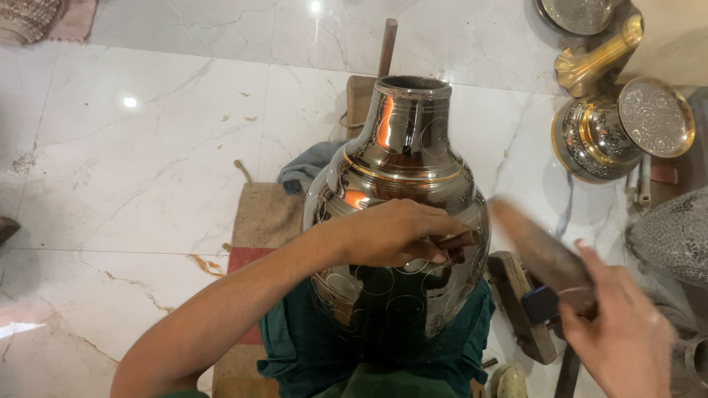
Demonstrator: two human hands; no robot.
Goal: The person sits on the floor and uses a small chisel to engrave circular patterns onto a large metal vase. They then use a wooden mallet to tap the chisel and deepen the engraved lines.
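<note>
Vase (402, 158) lies on my lap; left hand (394, 232) pinches the punch (453, 241) against its belly. Right hand (623, 335) grips the blurred mallet (535, 250): keep the punch square, taps light.

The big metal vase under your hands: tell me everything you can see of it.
The vase is large, polished dark silvery metal with thin gold bands and faint engraved circles. It has a narrow open neck and a wide rounded belly, and lies tilted, mouth pointing away, resting on green cloth. The left hand rests on its belly, fingers pinching a small tool against it.
</note>
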